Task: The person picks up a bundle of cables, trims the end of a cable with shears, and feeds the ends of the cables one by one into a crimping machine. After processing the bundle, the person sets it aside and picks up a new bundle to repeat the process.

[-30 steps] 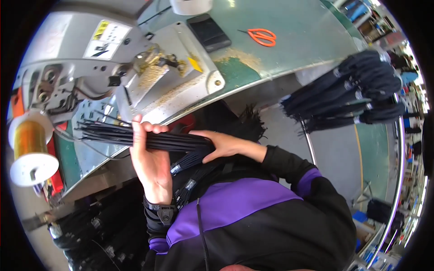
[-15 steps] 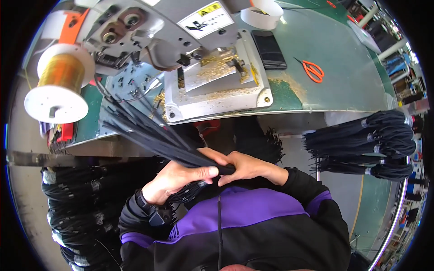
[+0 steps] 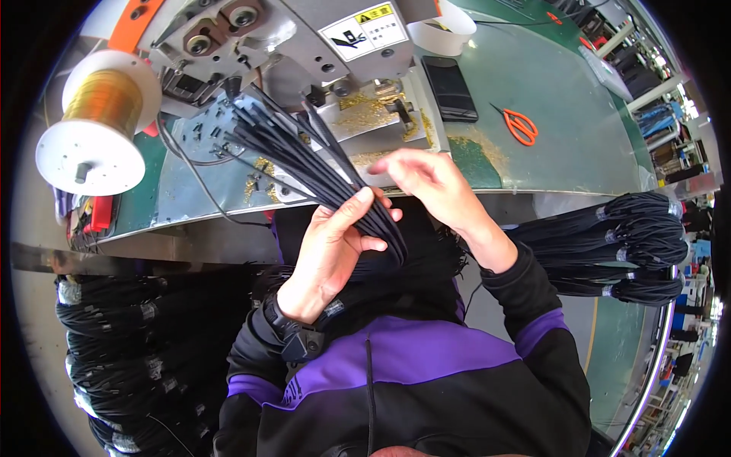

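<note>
My left hand is closed round a bundle of black cords, its thumb lying across the top. The cords' loose ends fan out up and left, in front of the grey machine, and their other end is bent over below the hand. To the right of the bundle, my right hand is raised over the table edge. Its fingers are loosely bent, slightly blurred at the tips, and hold nothing visible. Behind it is the machine's metal base, strewn with gold-coloured scraps.
A spool of gold-coloured film stands at left. On the green table lie a black phone and orange-handled scissors. Tied bundles of black cord hang at right; more bundles are stacked at lower left.
The cord bundle has moved up and right, closer to the machine. My right hand has let go of its folded end and risen; my left hand keeps hold.
</note>
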### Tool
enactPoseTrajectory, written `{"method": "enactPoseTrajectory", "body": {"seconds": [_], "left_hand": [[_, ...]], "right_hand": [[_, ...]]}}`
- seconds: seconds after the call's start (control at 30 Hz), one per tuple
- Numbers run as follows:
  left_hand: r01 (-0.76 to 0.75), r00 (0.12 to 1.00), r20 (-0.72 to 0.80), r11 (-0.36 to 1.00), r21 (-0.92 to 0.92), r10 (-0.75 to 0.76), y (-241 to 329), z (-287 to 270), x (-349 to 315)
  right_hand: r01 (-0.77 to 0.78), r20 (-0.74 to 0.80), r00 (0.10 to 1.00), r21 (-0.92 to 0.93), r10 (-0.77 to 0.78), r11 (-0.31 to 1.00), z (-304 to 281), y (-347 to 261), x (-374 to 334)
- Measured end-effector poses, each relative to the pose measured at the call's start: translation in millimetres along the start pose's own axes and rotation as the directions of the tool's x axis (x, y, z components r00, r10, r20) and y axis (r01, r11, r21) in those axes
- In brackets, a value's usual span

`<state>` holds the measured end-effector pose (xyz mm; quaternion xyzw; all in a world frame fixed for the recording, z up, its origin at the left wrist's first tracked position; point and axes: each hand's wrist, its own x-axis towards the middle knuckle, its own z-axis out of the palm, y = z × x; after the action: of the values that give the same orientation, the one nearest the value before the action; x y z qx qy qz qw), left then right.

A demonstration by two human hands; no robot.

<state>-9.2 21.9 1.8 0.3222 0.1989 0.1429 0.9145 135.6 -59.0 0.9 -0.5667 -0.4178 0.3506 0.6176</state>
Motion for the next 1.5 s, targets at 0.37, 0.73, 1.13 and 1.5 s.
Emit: {"method": "enactPoseTrajectory", "body": {"seconds": [0.37, 0.73, 1.13, 1.5], "left_hand": [[-0.023, 0.999, 0.048, 0.989, 0.144, 0.016, -34, 8, 1], [-0.019, 0.996, 0.087, 0.990, 0.142, 0.007, -33, 1, -6], [-0.035, 0.999, -0.005, 0.998, 0.059, 0.035, -25, -2, -7], [-0.097, 0.995, 0.001, 0.995, 0.018, 0.097, -14, 0, -2]], "right_hand": [[0.075, -0.172, 0.974, -0.357, -0.145, 0.931, 16, -18, 7], [0.111, -0.210, 0.968, -0.118, -0.134, 0.987, 18, -13, 5], [0.210, -0.211, 0.936, -0.301, -0.280, 0.930, 20, -9, -1], [-0.055, -0.148, 0.980, 0.450, 0.135, 0.891, 16, -23, 13]]}}
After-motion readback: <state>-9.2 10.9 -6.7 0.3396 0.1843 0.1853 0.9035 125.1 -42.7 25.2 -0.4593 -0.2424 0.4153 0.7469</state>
